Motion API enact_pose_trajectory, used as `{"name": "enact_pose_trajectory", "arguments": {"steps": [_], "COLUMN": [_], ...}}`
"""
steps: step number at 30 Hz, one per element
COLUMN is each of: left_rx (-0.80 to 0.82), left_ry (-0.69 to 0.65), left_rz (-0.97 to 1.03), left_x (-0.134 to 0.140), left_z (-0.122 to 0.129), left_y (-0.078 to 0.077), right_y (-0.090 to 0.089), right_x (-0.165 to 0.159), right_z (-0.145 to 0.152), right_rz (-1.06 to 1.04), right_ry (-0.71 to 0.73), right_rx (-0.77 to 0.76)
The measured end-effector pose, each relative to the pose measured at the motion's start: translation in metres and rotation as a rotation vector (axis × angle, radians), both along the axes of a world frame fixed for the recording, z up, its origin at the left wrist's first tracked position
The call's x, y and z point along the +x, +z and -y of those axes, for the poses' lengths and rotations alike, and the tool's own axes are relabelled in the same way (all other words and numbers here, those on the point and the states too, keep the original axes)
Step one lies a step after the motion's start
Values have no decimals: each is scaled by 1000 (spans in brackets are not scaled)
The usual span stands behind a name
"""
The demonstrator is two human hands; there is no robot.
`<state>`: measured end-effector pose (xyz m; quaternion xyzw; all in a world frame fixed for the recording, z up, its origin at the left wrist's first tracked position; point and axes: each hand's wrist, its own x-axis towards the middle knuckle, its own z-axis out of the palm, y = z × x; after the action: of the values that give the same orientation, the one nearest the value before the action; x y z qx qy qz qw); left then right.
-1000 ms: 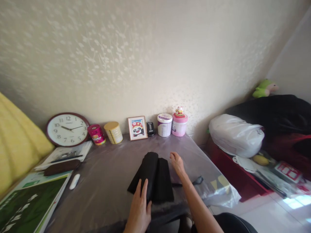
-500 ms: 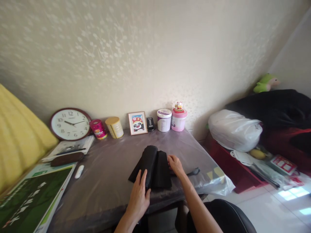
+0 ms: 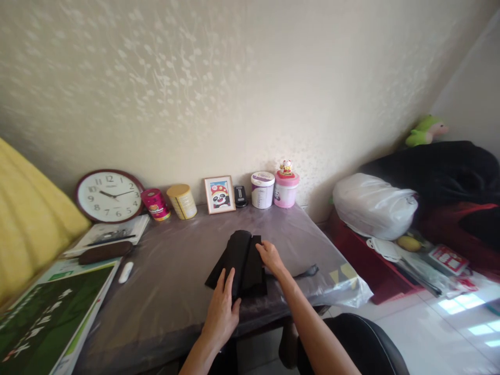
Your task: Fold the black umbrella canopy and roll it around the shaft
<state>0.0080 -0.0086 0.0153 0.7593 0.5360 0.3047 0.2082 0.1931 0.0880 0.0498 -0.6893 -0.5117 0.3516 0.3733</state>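
Note:
A black folded piece of cloth (image 3: 236, 260) lies near the front edge of the table, with a thick rolled or folded ridge in its middle and flaps at both sides. My left hand (image 3: 223, 304) grips the near end of the ridge, fingers along its top and thumb at its right side. The fingers of my right hand (image 3: 269, 256) are closed on the far right edge of the right flap (image 3: 253, 273). Beyond my right wrist, a thin dark strap-like piece (image 3: 308, 271) lies on the table; its join to the cloth is hidden under my forearm.
A plastic-covered table (image 3: 175, 291) stands against the wall. Along its back are a clock (image 3: 110, 197), cans (image 3: 182, 202), a picture frame (image 3: 220, 195) and tubs (image 3: 262, 190). Books (image 3: 58, 317) and a brown case (image 3: 105, 253) are on the left. A black seat (image 3: 359, 349) stands below right.
My right hand has moved left and slightly away from me, bringing the right flap closer to the middle ridge. My left hand stays on the ridge. The view has shifted a little.

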Motion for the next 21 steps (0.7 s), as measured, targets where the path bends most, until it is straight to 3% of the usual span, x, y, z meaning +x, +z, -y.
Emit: {"name": "enact_pose_trajectory", "arguments": {"steps": [8, 21], "left_rx": [5, -20], "left_ry": [8, -3], "left_rz": [0, -32], "left_x": [0, -4], "left_z": [-1, -5], "left_y": [-2, -5], "right_y": [11, 23], "right_x": [-22, -47], "right_z": [-8, -17], "right_rz": [-107, -166], "right_ry": [97, 83], "right_rx": [30, 87]}}
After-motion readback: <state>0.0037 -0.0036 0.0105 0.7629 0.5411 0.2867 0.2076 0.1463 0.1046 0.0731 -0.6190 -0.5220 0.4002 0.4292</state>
